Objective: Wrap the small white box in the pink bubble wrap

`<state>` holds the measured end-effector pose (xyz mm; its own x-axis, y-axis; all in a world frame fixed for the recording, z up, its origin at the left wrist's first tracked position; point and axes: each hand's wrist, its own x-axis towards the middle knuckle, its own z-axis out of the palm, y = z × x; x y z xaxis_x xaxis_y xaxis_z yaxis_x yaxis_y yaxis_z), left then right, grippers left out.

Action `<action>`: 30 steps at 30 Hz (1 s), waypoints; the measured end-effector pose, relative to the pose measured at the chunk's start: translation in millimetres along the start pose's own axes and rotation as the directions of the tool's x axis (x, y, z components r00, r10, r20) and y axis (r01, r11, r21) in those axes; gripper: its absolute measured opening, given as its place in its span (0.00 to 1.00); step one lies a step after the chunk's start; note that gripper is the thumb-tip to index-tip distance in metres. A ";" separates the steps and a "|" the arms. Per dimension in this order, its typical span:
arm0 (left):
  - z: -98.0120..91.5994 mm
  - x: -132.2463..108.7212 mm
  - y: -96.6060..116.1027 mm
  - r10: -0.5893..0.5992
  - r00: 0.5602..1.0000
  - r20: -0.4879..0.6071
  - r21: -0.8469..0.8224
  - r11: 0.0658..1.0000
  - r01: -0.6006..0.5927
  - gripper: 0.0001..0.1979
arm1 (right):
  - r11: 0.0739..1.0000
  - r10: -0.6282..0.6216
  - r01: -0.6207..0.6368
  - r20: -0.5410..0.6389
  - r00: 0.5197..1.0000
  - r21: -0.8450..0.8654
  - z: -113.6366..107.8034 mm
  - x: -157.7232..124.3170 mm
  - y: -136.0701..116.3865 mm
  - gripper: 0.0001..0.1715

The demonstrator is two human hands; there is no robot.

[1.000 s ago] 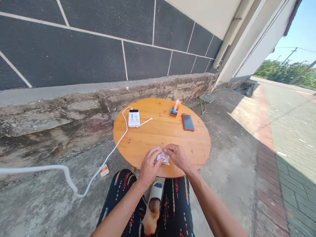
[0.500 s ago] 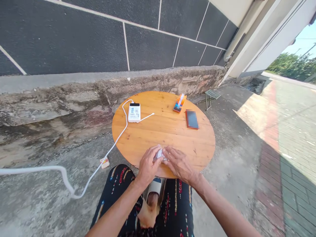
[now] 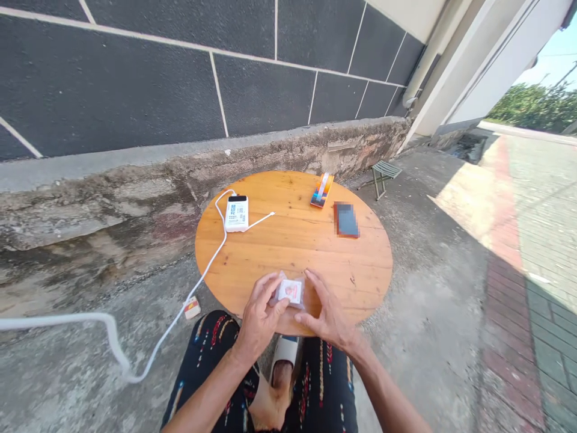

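Near the front edge of the round wooden table (image 3: 279,252), a small flat white square packet with reddish print (image 3: 292,291) sits in clear plastic. My left hand (image 3: 261,310) holds it at its left side, thumb along the lower edge and fingers at the upper left corner. To the right of the packet is my right hand (image 3: 327,313), its thumb and fingers spread apart with nothing between them. Whether the packet rests fully on the wood I cannot tell.
A white power bank (image 3: 237,215) with a short cable and a long white cord (image 3: 211,258) lies at the table's left. An orange-and-blue box (image 3: 321,191) and a phone (image 3: 347,220) are at the back right. A folding stool (image 3: 383,174) stands beyond; a small box (image 3: 192,308) lies on the ground.
My right hand has come off the packet and opened to its right. The packet, covered by both hands before, now shows its printed face. The view has shifted slightly.
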<state>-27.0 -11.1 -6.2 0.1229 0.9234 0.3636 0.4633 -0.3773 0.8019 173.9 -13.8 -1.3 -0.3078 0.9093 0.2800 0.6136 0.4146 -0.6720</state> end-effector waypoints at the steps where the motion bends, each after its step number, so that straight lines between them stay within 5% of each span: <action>1: -4.1 0.6 -0.2 -0.006 1.000 0.018 0.018 1.000 0.005 0.22 | 1.000 0.015 -0.015 0.003 1.000 0.008 4.6 0.8 1.8 0.50; 7: -25.0 18.9 -2.0 -0.048 0.972 0.231 0.041 0.998 0.039 0.41 | 0.998 0.037 -0.034 -0.052 0.998 0.058 16.8 4.9 4.1 0.51; 13: -20.9 39.2 2.8 -0.091 0.903 0.419 -0.108 0.983 0.150 0.38 | 0.997 0.038 -0.030 -0.099 0.994 0.073 17.5 10.3 5.9 0.41; 23: 3.6 58.0 -4.5 -0.018 0.934 0.356 -0.133 0.989 0.070 0.37 | 0.996 0.056 -0.045 -0.149 0.987 0.075 7.5 21.3 28.1 0.42; 30: 1.6 47.6 -24.8 -0.049 0.996 0.071 -0.582 0.809 0.081 0.34 | 0.970 0.117 -0.079 -0.157 0.981 0.230 2.8 11.8 27.7 0.46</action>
<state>-31.2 42.3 -9.6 0.1617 0.9435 0.2891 -0.1255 -0.2709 0.9544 185.2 8.3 -18.6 -0.1155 0.9457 0.3037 0.4519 0.3223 -0.8318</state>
